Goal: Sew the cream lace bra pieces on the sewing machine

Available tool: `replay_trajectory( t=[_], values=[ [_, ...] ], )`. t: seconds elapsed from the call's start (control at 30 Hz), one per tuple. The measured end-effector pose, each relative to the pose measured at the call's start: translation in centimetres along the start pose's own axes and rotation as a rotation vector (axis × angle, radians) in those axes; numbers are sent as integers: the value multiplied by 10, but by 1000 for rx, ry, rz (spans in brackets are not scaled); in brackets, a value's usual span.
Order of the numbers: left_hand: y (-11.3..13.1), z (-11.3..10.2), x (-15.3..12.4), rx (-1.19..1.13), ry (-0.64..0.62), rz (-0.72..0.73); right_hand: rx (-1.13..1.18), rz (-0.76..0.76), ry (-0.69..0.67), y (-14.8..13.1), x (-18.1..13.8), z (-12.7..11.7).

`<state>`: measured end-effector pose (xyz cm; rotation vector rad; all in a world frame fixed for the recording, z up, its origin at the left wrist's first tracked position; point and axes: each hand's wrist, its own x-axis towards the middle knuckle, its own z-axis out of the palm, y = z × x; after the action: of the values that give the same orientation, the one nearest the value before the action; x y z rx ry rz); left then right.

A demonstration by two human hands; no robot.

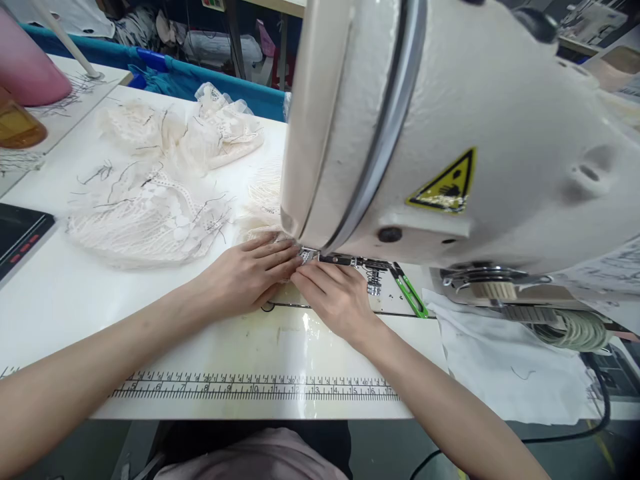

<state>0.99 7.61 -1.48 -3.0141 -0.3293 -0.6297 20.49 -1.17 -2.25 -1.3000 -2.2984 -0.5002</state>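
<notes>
Both of my hands lie on the white sewing table [60,300] right under the head of a cream sewing machine [450,120]. My left hand [247,273] rests flat, fingers stretched toward the presser foot [309,255], on a piece of cream lace [260,230]. My right hand [333,293] lies beside it, fingers pointing at the same spot and pressing the fabric edge down. The fingertips of both hands meet at the foot; the needle is hidden by the machine head.
A pile of cream lace pieces [150,180] with loose dark threads lies at left. Green thread snips [410,293] sit right of the foot. White cloth [510,360] covers the right side. A ruler strip [250,387] runs along the front edge. A dark control panel [20,233] is far left.
</notes>
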Motion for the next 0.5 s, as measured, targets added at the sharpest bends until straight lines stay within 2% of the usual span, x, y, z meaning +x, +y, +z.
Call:
replay_trajectory(
  t=[0.37,0.5],
  values=[
    [7,4,2,98,4,-52,-14,76,-50,2,-8,0],
    [8,5,2,136,15,-54,23,114,-112,10,-13,3]
  ],
)
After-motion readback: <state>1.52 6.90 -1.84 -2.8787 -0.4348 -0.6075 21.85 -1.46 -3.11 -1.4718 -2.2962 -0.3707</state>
